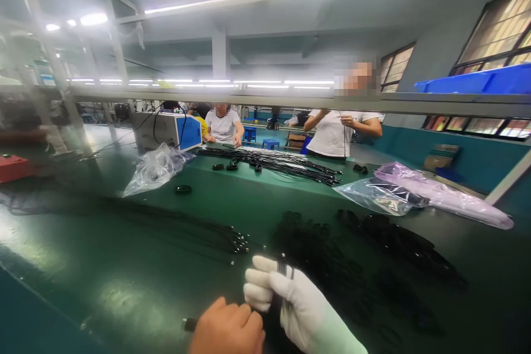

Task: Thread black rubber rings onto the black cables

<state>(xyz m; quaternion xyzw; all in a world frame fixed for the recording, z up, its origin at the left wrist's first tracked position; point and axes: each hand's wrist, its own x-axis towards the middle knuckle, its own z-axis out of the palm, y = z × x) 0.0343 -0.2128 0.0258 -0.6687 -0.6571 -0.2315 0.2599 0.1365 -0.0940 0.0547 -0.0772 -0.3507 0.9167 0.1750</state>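
My left hand [229, 327], bare, is closed in a fist at the bottom middle. A black cable end with a connector [189, 324] sticks out from its left side. Just to the right, my right hand [292, 298] wears a white glove, its fingers curled and the thumb pressed against them. Black cable strands [284, 269] pass between thumb and forefinger of the glove. The stretch between the hands is mostly hidden. Beyond the gloved fingers lie straight black cables [224, 237] with shiny metal ends. A dark pile of coiled cables [315, 243] sits to the right.
Across the green table [124, 254] lie more cables [282, 163], several small black coils, a clear bag [155, 168] and a pink bag [448, 193]. A blue-and-grey machine [166, 130] stands behind. Two co-workers in white shirts are on the far side. A rail [257, 100] crosses above.
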